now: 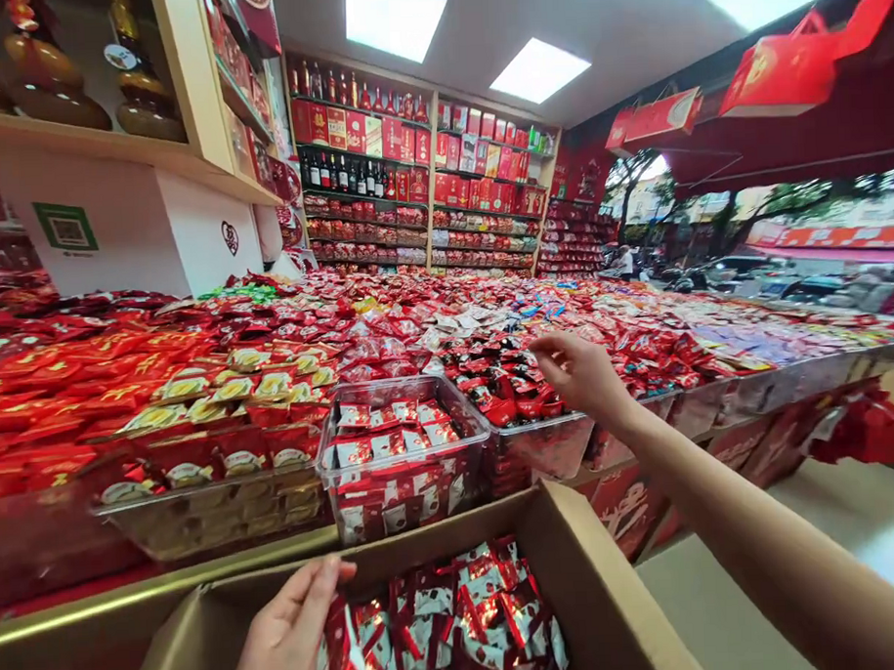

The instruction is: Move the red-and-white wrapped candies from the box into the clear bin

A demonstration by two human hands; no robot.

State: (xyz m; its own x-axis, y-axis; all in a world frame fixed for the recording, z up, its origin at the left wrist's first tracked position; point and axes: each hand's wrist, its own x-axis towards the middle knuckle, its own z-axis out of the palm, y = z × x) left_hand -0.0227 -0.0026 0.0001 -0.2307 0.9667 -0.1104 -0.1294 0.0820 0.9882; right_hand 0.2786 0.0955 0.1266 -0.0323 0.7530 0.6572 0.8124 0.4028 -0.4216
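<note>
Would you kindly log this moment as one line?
left hand: at cardboard box, red-and-white packets inside | right hand: raised near black-and-red packets | clear bin: similar packets inside

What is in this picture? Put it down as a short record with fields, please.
Left hand: at the cardboard box, grip unclear
Right hand: over black-and-red packets, nothing visibly held
Box contents: jumbled red-and-white packets
Clear bin: stacked red-and-white packets in rows
Background: shelves of bottles and red boxes
</note>
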